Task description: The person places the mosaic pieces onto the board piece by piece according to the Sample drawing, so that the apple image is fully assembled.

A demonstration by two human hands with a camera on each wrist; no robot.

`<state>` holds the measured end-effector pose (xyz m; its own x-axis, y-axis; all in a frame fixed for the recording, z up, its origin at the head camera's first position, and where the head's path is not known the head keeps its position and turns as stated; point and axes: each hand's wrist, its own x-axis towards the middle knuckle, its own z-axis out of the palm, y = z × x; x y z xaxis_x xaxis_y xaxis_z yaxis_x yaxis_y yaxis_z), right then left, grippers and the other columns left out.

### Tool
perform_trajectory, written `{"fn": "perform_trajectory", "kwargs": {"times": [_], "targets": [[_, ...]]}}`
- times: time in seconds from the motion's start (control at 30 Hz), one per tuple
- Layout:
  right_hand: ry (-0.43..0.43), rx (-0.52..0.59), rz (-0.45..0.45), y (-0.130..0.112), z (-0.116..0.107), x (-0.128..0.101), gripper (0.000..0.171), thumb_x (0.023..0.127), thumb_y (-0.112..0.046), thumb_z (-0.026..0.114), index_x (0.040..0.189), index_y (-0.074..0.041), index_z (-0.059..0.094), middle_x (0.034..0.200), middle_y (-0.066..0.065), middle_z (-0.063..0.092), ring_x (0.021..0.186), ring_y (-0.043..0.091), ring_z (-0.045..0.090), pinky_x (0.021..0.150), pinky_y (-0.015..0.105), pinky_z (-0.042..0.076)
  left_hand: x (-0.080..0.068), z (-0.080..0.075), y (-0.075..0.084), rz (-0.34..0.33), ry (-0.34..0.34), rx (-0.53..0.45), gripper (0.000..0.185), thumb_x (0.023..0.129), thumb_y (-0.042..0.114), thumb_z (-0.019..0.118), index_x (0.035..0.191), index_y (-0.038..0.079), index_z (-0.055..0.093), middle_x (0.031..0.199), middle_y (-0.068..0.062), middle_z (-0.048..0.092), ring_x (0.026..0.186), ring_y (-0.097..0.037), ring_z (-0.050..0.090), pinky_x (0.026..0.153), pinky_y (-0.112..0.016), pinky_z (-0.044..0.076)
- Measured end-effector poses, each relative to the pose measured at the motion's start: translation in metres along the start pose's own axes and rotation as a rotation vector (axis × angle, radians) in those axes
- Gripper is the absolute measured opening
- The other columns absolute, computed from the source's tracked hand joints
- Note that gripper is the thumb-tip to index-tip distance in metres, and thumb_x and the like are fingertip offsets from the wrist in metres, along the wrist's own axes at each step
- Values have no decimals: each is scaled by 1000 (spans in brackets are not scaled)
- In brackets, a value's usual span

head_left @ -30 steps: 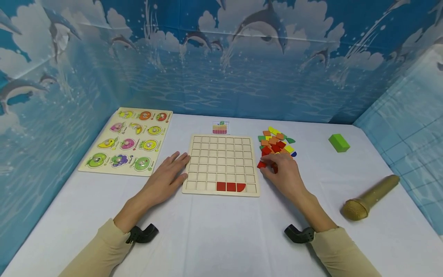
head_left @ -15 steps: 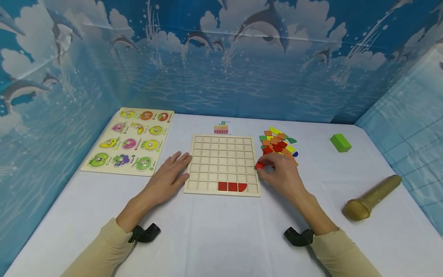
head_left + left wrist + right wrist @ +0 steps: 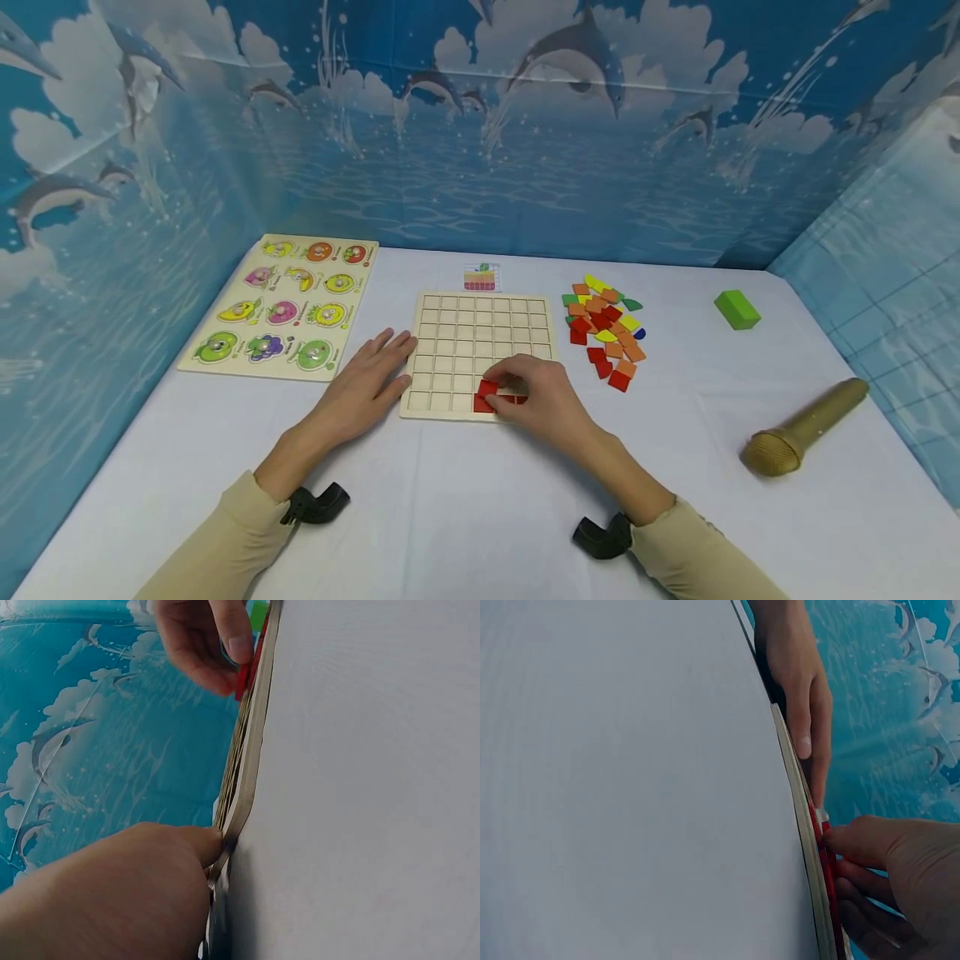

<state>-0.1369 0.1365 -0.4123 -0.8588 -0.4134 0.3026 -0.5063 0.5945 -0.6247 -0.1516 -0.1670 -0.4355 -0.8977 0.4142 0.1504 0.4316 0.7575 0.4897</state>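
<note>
A pale wooden grid board (image 3: 446,333) lies in the middle of the white table. My right hand (image 3: 542,402) is over its near rows and pinches a red square tile (image 3: 487,387) between fingers and thumb. The held tile (image 3: 241,682) shows just above the board in the left wrist view. Directly under it, a red tile (image 3: 482,405) sits in the nearest row; the other red tiles to its right are partly hidden by my fingers. My left hand (image 3: 363,385) rests at the board's left edge with fingers extended, and it holds no tile.
A loose pile of coloured tiles (image 3: 596,321) lies right of the board. Farther right are a green block (image 3: 737,310) and a gold microphone (image 3: 802,429). A fruit puzzle board (image 3: 281,312) lies at left, and a small pattern card (image 3: 482,277) behind the grid.
My right hand has carried a red tile from the pile's near side leftward over the board's near rows. My left hand has stayed at the board's left edge.
</note>
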Motion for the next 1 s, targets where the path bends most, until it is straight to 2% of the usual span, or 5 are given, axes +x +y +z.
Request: {"fn": "perform_trajectory", "kwargs": {"times": [0.1,0.27,0.5,0.7,1.0], "targets": [[-17,18,-16,-6,10,3,27,87,-15,88,112,-14,80,107,-3,77,95,12,71,85,28,64,0,0,0,-3,-1,-3,61,109,28,58,164,10,39,171,-7,36,164,-31,19,134,-51,15],[-8,-25,-67,-12,21,4,24,86,-19,89,109,-17,81,103,-5,77,91,10,67,79,24,59,0,1,0,-2,-3,-2,61,109,29,58,164,11,39,171,-6,36,164,-31,19,134,-51,15],[30,-24,-125,-13,26,3,19,85,-16,90,102,-18,83,100,-6,79,90,10,64,72,26,53,0,-1,-1,1,-2,-2,61,108,28,58,164,10,39,171,-7,36,163,-32,19,134,-52,16],[39,-11,-133,-12,28,2,15,86,-16,89,99,-20,85,99,-10,79,92,7,63,68,22,51,1,-1,-1,0,-5,-2,61,108,27,58,164,11,39,171,-7,36,163,-32,19,134,-52,15],[22,-16,-90,-9,19,2,15,90,-21,86,106,-19,85,105,-9,78,104,7,66,87,30,59,1,1,-2,-3,-1,2,62,108,26,59,164,11,39,171,-7,36,163,-32,19,134,-53,15]]}}
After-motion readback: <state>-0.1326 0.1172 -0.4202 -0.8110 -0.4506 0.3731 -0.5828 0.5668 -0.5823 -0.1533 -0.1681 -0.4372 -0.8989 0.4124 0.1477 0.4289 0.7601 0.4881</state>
